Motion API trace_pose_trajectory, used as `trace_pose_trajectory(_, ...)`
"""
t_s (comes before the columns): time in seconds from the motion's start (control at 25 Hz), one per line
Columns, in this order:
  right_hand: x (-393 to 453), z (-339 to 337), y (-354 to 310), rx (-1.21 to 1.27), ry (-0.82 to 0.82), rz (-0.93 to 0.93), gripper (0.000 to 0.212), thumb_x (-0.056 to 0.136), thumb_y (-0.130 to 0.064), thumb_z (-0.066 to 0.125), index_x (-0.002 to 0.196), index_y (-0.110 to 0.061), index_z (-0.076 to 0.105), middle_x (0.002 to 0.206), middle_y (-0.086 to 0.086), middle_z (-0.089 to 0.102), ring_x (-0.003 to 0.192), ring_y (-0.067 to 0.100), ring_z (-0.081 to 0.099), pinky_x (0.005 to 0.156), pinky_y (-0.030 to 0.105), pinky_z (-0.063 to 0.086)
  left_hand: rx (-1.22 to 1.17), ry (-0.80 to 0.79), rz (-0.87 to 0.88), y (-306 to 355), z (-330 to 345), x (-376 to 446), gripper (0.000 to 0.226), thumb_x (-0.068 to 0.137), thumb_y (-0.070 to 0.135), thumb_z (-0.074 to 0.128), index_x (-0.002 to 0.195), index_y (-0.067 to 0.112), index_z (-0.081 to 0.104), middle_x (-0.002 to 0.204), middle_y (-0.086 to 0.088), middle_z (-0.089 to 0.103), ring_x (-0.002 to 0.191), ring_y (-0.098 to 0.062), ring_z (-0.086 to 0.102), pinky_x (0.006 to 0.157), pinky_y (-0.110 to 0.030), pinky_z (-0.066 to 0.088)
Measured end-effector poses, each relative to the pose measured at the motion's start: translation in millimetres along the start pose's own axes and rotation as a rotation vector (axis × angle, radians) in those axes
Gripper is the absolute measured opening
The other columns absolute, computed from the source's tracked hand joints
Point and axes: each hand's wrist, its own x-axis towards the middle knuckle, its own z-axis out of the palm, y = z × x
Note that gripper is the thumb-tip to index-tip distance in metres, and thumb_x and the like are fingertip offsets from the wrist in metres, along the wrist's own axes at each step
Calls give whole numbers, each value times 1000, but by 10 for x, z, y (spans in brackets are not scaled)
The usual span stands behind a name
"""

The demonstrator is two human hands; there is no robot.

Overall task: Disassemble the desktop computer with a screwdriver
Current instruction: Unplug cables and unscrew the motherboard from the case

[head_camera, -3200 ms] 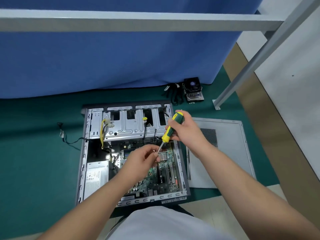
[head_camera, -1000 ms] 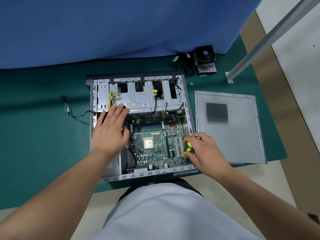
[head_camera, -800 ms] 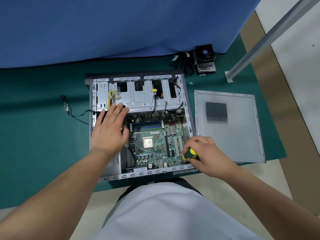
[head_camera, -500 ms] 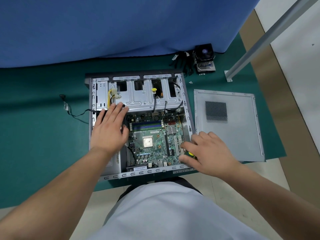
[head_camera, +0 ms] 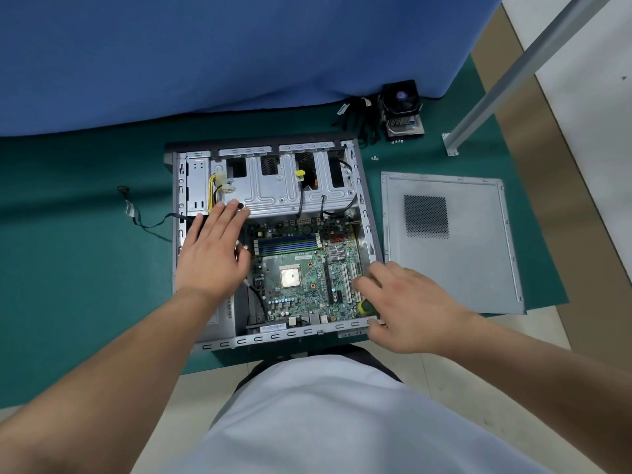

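1. Lying on its side on the green-matted surface [head_camera: 85,268], the open grey metal desktop computer case [head_camera: 371,234] shows its green motherboard [head_camera: 307,271].
2. Your left hand [head_camera: 212,254] rests flat with fingers spread and straight, over the case's left interior beside the motherboard.
3. Your right hand [head_camera: 407,306] curls around the yellow-and-green-handled screwdriver [head_camera: 365,306] at the motherboard's near right corner.
4. Just right of the case lies the detached grey metal side panel [head_camera: 472,248].

Bare forearms, pale grey-white shirt [head_camera: 335,419]
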Motion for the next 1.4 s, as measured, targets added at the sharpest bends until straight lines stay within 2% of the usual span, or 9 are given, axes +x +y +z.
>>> trace_pose_trajectory(0.08, -1, 16, -2, 30, 3, 48, 34, 97, -56, 34, 110, -25, 40, 98, 2, 53, 80, 25, 60, 55, 34, 44, 4, 3, 2, 0, 0, -3, 69, 94, 40, 37, 161, 29, 24, 169, 7, 22, 157, -11, 10, 129, -42, 8)
trace_pose_trajectory(0.2, -5, 45, 14, 170, -65, -59, 30, 88, -37, 43, 117, -27, 44, 111, -1, 46, 94, 20, 53, 68, 34, 50, -5, 4, 1, 10, -8, -3, 69, 94, 39, 36, 161, 29, 26, 169, 6, 24, 157, -12, 12, 129, -43, 9)
trace_pose_trajectory(0.36, -13, 51, 13, 159, -42, 60, 35, 97, -53, 40, 124, -31, 45, 114, -2, 48, 93, 21, 58, 66, 34, 51, -8, -6, -1, 11, -19, -2, 69, 94, 39, 37, 161, 29, 25, 169, 6, 22, 157, -12, 11, 129, -43, 8)
trace_pose_trajectory(0.52, -23, 28, -43, 78, -76, -42, 37, 83, -33, 49, 119, -24, 53, 116, -3, 55, 101, 23, 55, 75, 37, 52, -9, -4, -2, 18, -19, 0, 69, 93, 38, 38, 161, 29, 26, 169, 7, 22, 157, -12, 12, 129, -42, 8)
trace_pose_trajectory(0.68, -21, 35, -138, 98, -7, 172, 35, 101, -48, 39, 120, -23, 55, 112, 1, 54, 88, 25, 62, 58, 33, 48, -6, -4, -3, 17, -16, -1, 69, 93, 38, 37, 161, 29, 26, 169, 7, 22, 157, -12, 12, 129, -42, 7)
trace_pose_trajectory(0.84, -34, 24, -140, 93, -43, 40, 40, 86, -32, 49, 124, -24, 58, 118, -3, 57, 105, 25, 55, 82, 38, 51, -6, -4, -2, 8, -5, 4, 69, 93, 38, 36, 161, 29, 26, 169, 7, 22, 157, -12, 12, 129, -41, 7)
trace_pose_trajectory(1.0, -38, 15, -170, 134, -14, 173, 33, 100, -44, 43, 123, -26, 57, 117, -2, 55, 99, 25, 60, 68, 33, 51, -2, 0, -3, 6, -4, 1, 69, 93, 39, 35, 161, 29, 25, 169, 7, 21, 157, -12, 12, 129, -40, 6)
trace_pose_trajectory(1.16, -57, 24, -133, 138, -26, 90, 42, 84, -32, 53, 125, -31, 59, 120, -8, 60, 107, 22, 56, 78, 35, 52, -5, 1, -4, 12, -6, 4, 69, 93, 38, 36, 161, 29, 25, 169, 7, 22, 157, -12, 12, 129, -40, 6)
trace_pose_trajectory(1.4, -55, 37, -164, 130, 13, 88, 40, 92, -28, 53, 132, -27, 59, 117, -5, 65, 103, 24, 61, 77, 37, 55, 0, 1, -2, 15, -5, -6, 69, 93, 39, 34, 161, 29, 25, 169, 7, 23, 157, -12, 13, 129, -41, 7)
